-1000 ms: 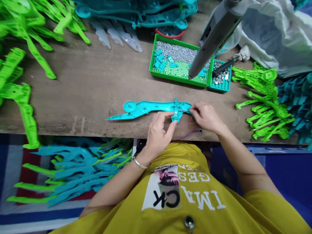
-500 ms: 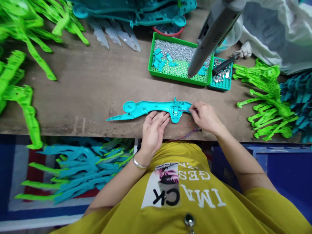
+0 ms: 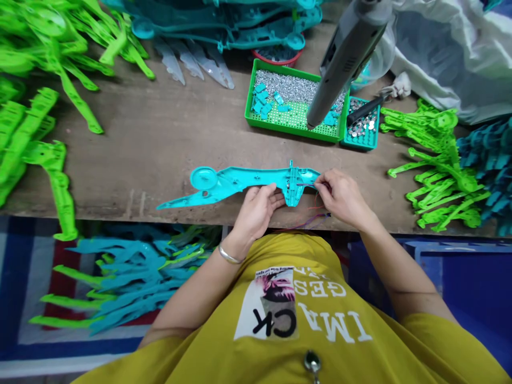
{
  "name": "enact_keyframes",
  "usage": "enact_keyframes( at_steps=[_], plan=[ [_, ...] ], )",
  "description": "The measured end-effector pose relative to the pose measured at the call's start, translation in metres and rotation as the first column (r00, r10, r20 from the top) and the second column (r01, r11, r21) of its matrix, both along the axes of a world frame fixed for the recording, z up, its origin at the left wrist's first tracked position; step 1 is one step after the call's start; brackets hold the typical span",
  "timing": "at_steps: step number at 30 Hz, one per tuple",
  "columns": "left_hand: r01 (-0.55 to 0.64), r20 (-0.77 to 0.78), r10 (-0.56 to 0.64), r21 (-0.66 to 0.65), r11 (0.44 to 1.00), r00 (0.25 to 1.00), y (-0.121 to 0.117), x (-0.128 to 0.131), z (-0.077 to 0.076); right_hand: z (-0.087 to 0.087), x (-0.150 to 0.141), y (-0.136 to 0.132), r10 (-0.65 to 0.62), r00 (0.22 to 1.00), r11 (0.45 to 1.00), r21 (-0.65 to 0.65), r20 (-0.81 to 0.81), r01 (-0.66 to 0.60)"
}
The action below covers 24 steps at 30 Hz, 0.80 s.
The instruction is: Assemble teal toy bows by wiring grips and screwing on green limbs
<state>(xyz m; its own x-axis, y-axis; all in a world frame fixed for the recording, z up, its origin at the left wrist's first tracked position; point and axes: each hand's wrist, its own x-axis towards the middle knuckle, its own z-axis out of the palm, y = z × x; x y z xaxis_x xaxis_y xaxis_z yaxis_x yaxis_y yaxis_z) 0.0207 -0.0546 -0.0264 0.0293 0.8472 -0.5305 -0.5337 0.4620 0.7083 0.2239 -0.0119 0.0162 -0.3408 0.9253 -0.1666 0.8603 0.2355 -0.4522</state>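
Observation:
A long turquoise plastic shell (image 3: 256, 179) lies hollow side up near the table's front edge, its pointed end to the left and a round disc near that end. My left hand (image 3: 258, 210) grips its lower edge, thumb on the rim and fingers partly beneath. At the shell's right end, the fingers of my right hand (image 3: 338, 194) are pinched on thin dark wires (image 3: 306, 184) that run over its cross-piece. More thin red and purple wires (image 3: 314, 217) hang down to the table edge, ending in a small dark connector. The pinched wire ends are hidden by my fingers.
A green basket (image 3: 294, 129) holds small metal screws and turquoise pieces; beside it a turquoise tray (image 3: 360, 143) holds metal discs. A grey electric screwdriver (image 3: 340, 69) hangs above them. Lime-green parts (image 3: 444, 165) pile up right, more green parts (image 3: 52, 165) left.
The shell has tilted, its pointed end swinging left and toward me. My left thumb has come onto its edge where the hand lay palm up beneath. My right hand has shifted slightly right.

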Motion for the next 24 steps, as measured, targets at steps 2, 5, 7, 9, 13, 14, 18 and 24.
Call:
enact_keyframes(
  at_steps=[2, 5, 7, 9, 13, 14, 18, 24],
  plan=[
    [-0.032, 0.040, 0.032, 0.010, 0.999, 0.999, -0.001, 0.003, 0.000, 0.004, -0.003, -0.004, 0.016, 1.000, 1.000, 0.018, 0.013, -0.017],
    [-0.088, 0.053, 0.086, 0.035, 0.996, 0.995, -0.003, 0.009, -0.003, 0.008, -0.011, -0.008, 0.021, 0.998, 0.996, 0.084, 0.064, -0.027],
    [-0.078, 0.052, 0.075, 0.056, 0.995, 0.996, -0.006, 0.012, -0.005, 0.007, -0.018, -0.009, 0.015, 0.995, 0.992, 0.119, 0.096, -0.026],
    [-0.014, 0.024, 0.013, 0.063, 0.998, 1.000, -0.009, 0.011, -0.007, 0.003, -0.025, -0.007, 0.026, 0.994, 0.993, 0.113, 0.101, -0.038],
    [0.269, -0.234, -0.272, -0.046, 0.962, 0.933, -0.017, -0.009, -0.004, -0.008, -0.030, -0.002, 0.038, 0.995, 0.999, 0.016, 0.088, -0.039],
    [0.345, -0.345, -0.345, -0.063, 0.936, 0.873, -0.018, -0.015, -0.001, -0.010, -0.030, 0.000, 0.031, 0.996, 1.000, -0.005, 0.086, -0.030],
    [0.535, -0.900, -0.159, 0.093, 0.839, 0.405, -0.009, -0.030, 0.019, -0.015, -0.027, 0.003, 0.014, 0.998, 1.000, -0.023, 0.057, -0.013],
    [0.715, -0.961, -0.051, -0.237, 0.657, -0.272, 0.031, -0.012, 0.035, -0.016, -0.028, 0.006, 0.000, 0.997, 1.000, 0.006, 0.072, 0.000]
  ],
)
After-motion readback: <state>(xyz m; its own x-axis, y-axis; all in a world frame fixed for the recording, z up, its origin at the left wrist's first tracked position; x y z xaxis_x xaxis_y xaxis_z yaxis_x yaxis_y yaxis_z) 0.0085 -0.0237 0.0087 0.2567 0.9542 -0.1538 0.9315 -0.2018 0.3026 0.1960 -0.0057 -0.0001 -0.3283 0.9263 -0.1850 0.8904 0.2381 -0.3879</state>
